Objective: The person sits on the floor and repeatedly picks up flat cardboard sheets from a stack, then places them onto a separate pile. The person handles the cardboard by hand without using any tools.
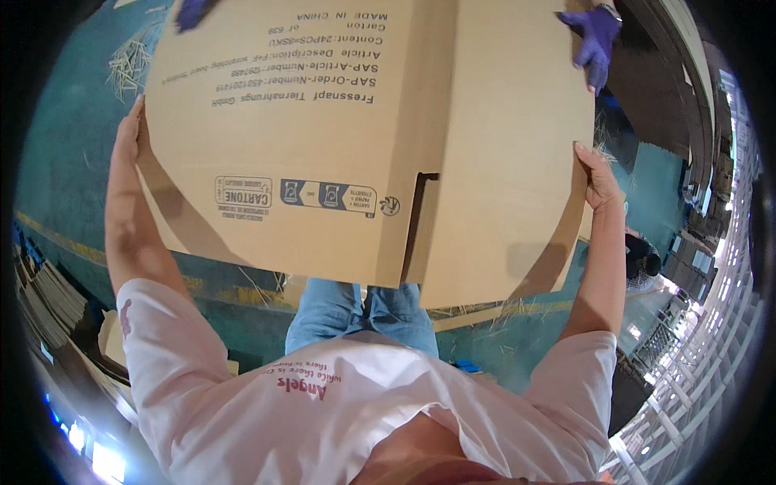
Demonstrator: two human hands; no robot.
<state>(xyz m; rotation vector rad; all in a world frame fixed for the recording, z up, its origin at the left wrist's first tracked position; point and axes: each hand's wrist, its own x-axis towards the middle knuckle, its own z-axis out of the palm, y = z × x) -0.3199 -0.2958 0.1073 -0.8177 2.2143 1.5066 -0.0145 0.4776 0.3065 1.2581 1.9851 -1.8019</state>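
Note:
A large flat sheet of brown carton cardboard (323, 145) stretches across the middle in front of my body. It has dark printing on its left part, a crease beside it, and a narrow slot near the close edge. My left hand (129, 136) is closed on its left edge, and my right hand (600, 178) grips the right edge at about the same height. On the far side, a co-worker's purple-gloved hand (596, 42) rests at the right edge. Another purple glove (192, 13) shows at the far left corner, partly cut off by the view.
Scraps of thin cardboard strips (131, 63) lie on the green floor (73, 153) at the far left. Stacked flat cardboard (61, 315) stands at my lower left. More dark stacks (647, 77) line the far right. A person's dark-haired head (644, 257) shows at the right.

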